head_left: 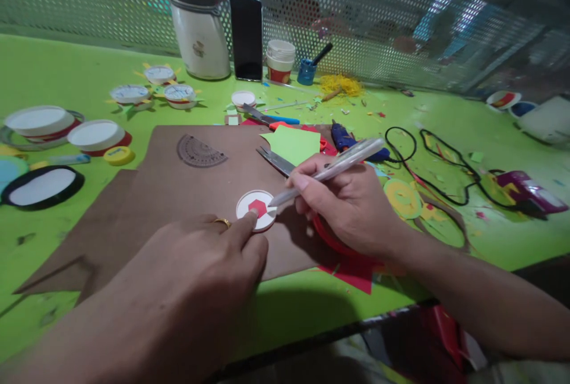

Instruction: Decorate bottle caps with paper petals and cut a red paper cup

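Observation:
On the brown board lies a small white disc with a red paper hexagon at its middle. A fingertip of my left hand presses on the hexagon, steadying the disc; a gold ring is on one finger. My right hand grips a whitish pen, its tip at the disc's right edge, beside the hexagon. Scissor blades show just beyond my right hand, and a red curved piece beneath it; I cannot tell whether the hand also holds them. A protractor lies farther back.
Light green paper and another pair of scissors lie behind my hands. To the right are a glue gun and its black cable. White-topped cups stand left; a phone and jug stand behind.

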Demonstrator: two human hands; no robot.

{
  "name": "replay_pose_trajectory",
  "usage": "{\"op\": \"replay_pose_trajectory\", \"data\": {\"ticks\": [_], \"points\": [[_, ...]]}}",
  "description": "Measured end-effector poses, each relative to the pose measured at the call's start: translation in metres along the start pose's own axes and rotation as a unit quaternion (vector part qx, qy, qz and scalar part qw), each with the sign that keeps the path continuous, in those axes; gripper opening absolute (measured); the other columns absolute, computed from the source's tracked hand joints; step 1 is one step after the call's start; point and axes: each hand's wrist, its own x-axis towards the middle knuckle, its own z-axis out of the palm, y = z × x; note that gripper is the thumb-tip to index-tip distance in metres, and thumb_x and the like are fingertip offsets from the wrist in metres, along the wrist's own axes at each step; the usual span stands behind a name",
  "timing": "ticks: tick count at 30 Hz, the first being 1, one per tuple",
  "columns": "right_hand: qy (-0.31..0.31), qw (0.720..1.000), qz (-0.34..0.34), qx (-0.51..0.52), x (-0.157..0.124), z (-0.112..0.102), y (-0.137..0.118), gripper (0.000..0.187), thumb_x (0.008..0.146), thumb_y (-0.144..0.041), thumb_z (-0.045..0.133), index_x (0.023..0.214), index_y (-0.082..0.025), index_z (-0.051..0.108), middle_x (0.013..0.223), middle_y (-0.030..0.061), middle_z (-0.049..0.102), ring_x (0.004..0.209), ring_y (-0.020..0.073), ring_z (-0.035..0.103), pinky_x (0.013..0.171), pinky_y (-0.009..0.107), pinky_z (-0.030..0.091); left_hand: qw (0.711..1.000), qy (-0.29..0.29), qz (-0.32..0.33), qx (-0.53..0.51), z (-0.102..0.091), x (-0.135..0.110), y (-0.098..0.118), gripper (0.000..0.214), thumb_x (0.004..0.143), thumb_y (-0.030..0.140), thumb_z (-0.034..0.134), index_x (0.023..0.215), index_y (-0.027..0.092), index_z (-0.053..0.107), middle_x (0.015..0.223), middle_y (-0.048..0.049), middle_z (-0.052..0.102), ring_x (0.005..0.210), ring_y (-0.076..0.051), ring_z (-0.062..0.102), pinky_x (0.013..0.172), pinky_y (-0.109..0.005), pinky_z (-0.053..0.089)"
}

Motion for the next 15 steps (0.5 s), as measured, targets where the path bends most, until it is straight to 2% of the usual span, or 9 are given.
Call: {"op": "replay_pose_trajectory", "data": {"ticks": [4,8,12,15], "points": [[0.020,1.000,-0.006,-0.010,0.001,-0.002,0.001,0.021,0.094,-0.025,0.052,0.078,-0.016,0.062,0.065,-0.0033,0.060,0.055,0.0073,0.054,0.057,0.021,0.045,1.000,-0.003,0.011,0.010,-0.002,0.003,-0.004,0.017,0.074,0.007,0.043,0.076,0.024,0.046,0.060,-0.0004,0.052,0.045,-0.017,0.039,0.050,-0.034,0.011],[0.013,1.000,-0.012,-0.011,0.002,-0.001,0.000,0.019,0.092,-0.022,0.054,0.074,-0.016,0.061,0.063,-0.0039,0.058,0.054,0.0074,0.053,0.055,0.020,0.045,0.998,-0.012,-0.037,0.052,-0.005,0.008,-0.006,0.014,0.083,0.016,0.039,0.089,0.022,0.051,0.051,0.0021,0.046,0.039,-0.017,0.035,0.047,-0.033,0.008],[0.005,0.999,-0.036,-0.032,0.002,0.000,-0.006,0.019,0.087,-0.015,0.056,0.068,-0.016,0.059,0.063,-0.0043,0.059,0.056,0.0067,0.053,0.055,0.019,0.044,0.995,-0.053,-0.086,0.014,-0.010,0.011,-0.010,0.018,0.091,0.027,0.034,0.094,0.022,0.052,0.052,0.0003,0.051,0.041,-0.018,0.045,0.046,-0.032,0.018],[-0.015,0.999,-0.027,-0.023,0.000,0.001,-0.009,0.016,0.086,-0.013,0.056,0.071,-0.016,0.061,0.064,-0.0043,0.061,0.058,0.0073,0.056,0.055,0.018,0.045,0.994,-0.041,-0.103,-0.010,-0.016,0.013,-0.014,0.024,0.093,0.035,0.034,0.088,0.023,0.054,0.057,-0.0016,0.056,0.044,-0.017,0.050,0.047,-0.031,0.023]]}}
